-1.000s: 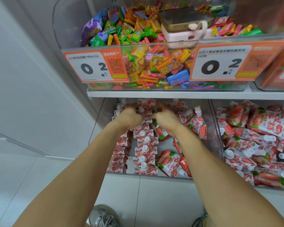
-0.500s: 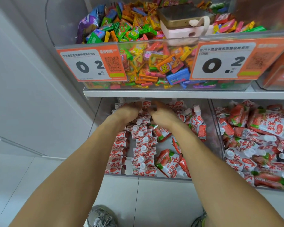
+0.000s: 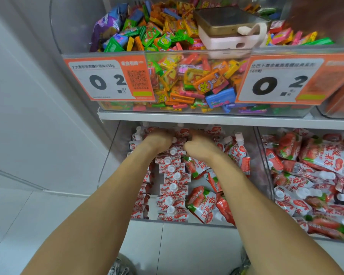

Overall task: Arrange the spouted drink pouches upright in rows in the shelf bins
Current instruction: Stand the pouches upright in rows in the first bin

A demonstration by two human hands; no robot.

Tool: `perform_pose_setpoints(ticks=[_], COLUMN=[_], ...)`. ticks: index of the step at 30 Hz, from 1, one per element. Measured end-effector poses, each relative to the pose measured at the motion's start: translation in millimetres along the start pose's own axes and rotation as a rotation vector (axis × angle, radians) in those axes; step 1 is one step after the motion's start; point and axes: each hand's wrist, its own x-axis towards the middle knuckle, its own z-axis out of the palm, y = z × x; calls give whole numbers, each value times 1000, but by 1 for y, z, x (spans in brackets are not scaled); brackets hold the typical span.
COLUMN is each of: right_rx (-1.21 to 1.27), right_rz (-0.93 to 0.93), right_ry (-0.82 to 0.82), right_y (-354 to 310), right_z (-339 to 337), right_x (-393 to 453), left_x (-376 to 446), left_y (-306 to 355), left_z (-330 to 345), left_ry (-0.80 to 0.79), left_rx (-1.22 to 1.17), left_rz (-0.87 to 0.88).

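Deep in the clear bin (image 3: pixel 115 147), both hands reach its back, left hand (image 3: pixel 157 140) and right hand (image 3: pixel 197 144) among upright pouches (image 3: pixel 172 187). Fingers are hidden; their grip is unclear. Loose pouches (image 3: pixel 202 203) lie right of the rows.

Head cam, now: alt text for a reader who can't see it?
Both hands, left hand and right hand, reach to the back of a clear lower bin, at a row of upright red-and-white spouted pouches. Loose pouches lie beside it; a candy bin sits above.

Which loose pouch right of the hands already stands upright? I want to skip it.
The pouch against the bin's right wall: its white cap points up; the others lie flat.
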Motion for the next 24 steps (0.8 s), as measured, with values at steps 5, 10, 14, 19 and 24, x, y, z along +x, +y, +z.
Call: perform_pose_setpoints(ticks=[5,10,14,19,24], right_rx=[97,195,137,99,101], right_rz=[-11,-13,-25,11,51], right_ry=[-11,-37,-49,-46,-263], right_y=[-1,-4,-1,13,23], right_z=[2,0,-9,-16,-2], right_x=[0,-5,-15,-28,-46], left_x=[-1,-4,-26,-54,-48], left_y=[9,0,-9,-43,-47], left_z=[-5,-1,-2,1,18], left_ry=[-32,27,13,-10,103], left_rx=[-51,-202,-190,-201,-338], left_rz=[-28,-32,8,72,143])
